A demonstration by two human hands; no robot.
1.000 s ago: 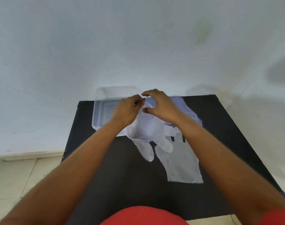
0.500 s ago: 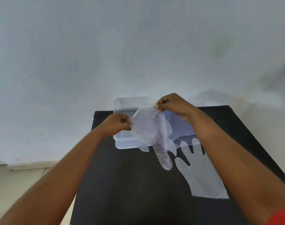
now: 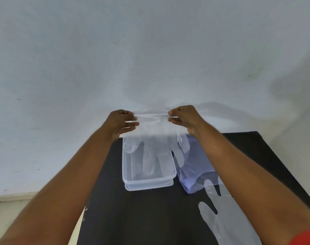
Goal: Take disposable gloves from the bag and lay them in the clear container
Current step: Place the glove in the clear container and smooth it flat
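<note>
Held aloft by its cuff: a thin, see-through disposable plastic glove (image 3: 156,138), stretched flat between two bare hands above a black tabletop (image 3: 142,218). Left hand (image 3: 121,122) pinching the cuff's left corner, right hand (image 3: 183,117) pinching the right corner, both fingers closed on the film. Glove fingers dangling down toward 6 o'clock, hanging over the shallow rectangular clear plastic container (image 3: 148,182) just below.

Likely risks, judged from this pose: feather-light film apt to drift, cling to the skin or fold on itself at release; the finger at the 3 o'clock side already trailing past the container's right rim, so part of the glove could land outside, draped on the wall or on the bag. A hasty drop could also nudge the light container.

Container contents: hard to tell through the hanging glove, possibly nothing yet. At 3 o'clock of the container, touching or just beside it: a soft, bluish translucent plastic bag (image 3: 194,172), crumpled; its contents unclear. At 5 o'clock, near the right forearm: a second clear disposable glove (image 3: 219,214) lying flat on the table, outside both bag and container.
</note>
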